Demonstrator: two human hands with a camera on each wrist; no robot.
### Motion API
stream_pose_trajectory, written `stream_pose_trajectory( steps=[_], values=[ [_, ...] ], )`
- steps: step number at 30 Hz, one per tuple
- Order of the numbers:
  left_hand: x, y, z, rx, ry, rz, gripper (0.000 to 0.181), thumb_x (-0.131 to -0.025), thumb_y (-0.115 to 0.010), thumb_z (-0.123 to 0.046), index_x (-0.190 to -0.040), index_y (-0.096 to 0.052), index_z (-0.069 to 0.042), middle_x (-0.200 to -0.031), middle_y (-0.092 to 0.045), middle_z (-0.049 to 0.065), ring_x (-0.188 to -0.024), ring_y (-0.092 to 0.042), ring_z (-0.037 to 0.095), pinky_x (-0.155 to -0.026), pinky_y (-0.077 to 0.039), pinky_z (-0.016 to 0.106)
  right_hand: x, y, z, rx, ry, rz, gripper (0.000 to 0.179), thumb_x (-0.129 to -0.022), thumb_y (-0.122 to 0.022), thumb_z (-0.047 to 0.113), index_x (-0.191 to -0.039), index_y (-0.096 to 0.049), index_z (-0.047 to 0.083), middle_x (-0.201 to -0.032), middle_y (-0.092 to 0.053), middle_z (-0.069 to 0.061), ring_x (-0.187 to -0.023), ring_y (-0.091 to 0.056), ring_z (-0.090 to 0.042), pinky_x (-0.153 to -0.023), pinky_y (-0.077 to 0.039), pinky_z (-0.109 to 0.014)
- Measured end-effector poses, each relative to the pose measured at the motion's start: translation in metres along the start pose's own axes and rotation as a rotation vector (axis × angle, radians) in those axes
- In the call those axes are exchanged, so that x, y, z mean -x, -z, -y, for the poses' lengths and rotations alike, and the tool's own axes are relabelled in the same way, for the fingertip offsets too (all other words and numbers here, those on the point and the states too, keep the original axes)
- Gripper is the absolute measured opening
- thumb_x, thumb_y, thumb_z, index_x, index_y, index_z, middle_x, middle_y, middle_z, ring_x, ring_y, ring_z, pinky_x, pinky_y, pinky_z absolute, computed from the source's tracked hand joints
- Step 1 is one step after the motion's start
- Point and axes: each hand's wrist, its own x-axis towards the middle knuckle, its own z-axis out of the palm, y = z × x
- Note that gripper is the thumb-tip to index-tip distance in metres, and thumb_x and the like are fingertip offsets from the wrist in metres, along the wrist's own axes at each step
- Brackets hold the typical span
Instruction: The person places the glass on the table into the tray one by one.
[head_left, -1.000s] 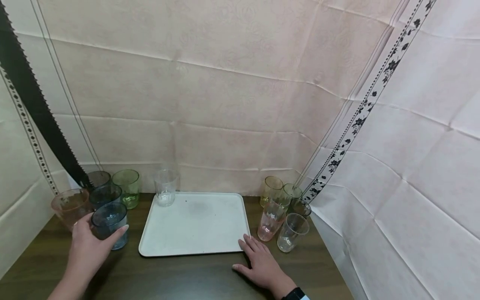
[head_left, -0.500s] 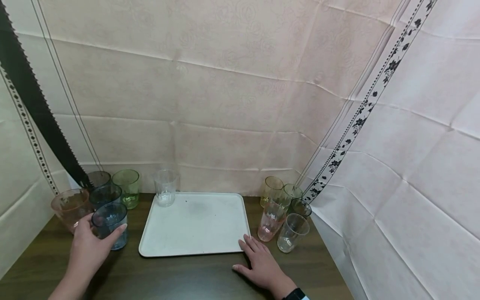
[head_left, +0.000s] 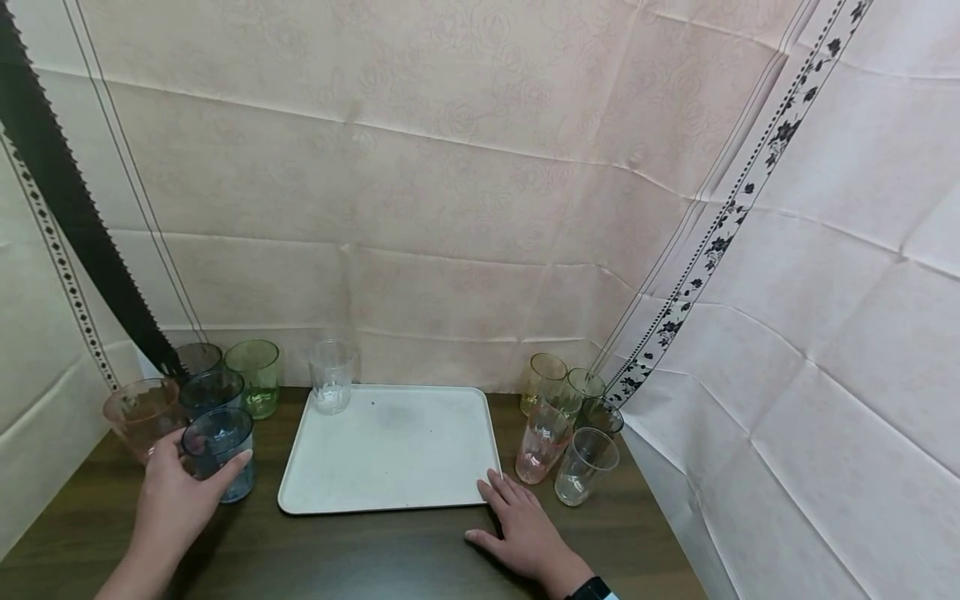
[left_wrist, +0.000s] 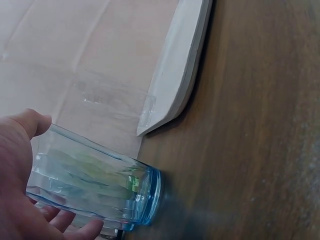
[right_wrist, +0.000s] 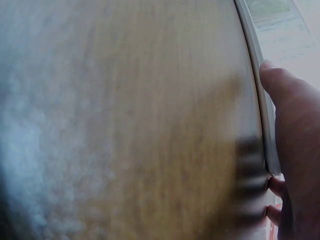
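My left hand grips a light blue drinking glass, thumb on one side and fingers round the other. The left wrist view shows the blue glass with its base close to the wooden table; whether it touches I cannot tell. My right hand lies with fingers spread at the near right corner of the white tray. A clear glass stands upright on the tray's far left corner. In the right wrist view the right hand is beside the tray edge.
Beside the left hand stand a pink glass, a dark blue glass, a grey glass and a green glass. To the tray's right, several glasses cluster, including a pink one and a clear one. Cloth hangs behind.
The blue glass and my left hand have shifted very slightly, the glass a touch to the left and nearer. My right hand and the tray stay put.
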Motion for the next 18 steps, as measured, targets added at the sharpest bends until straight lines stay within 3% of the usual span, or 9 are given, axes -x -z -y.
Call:
stream_pose_trajectory(
  steps=[10, 18],
  values=[
    [0.001, 0.000, -0.005, 0.000, -0.046, -0.009, 0.118, -0.085, -0.079, -0.058, -0.159, -0.019, 0.012, -0.150, -0.033, 0.042, -0.133, -0.040, 0.059, -0.097, -0.042, 0.074, 0.000, 0.002, 0.002, -0.007, -0.010, 0.010, 0.087, -0.097, -0.045, 0.077, -0.164, -0.037, 0.024, -0.171, -0.026, -0.003, -0.154, -0.023, -0.028, -0.118, -0.029, -0.061],
    [0.002, -0.006, -0.017, 0.022, -0.053, 0.026, 0.120, -0.085, -0.077, -0.061, -0.160, -0.016, 0.011, -0.151, -0.032, 0.041, -0.134, -0.040, 0.058, -0.097, -0.043, 0.073, 0.000, 0.001, 0.001, 0.010, -0.004, 0.014, 0.087, -0.097, -0.042, 0.079, -0.165, -0.036, 0.024, -0.171, -0.026, -0.003, -0.154, -0.024, -0.029, -0.117, -0.030, -0.063]
  ],
)
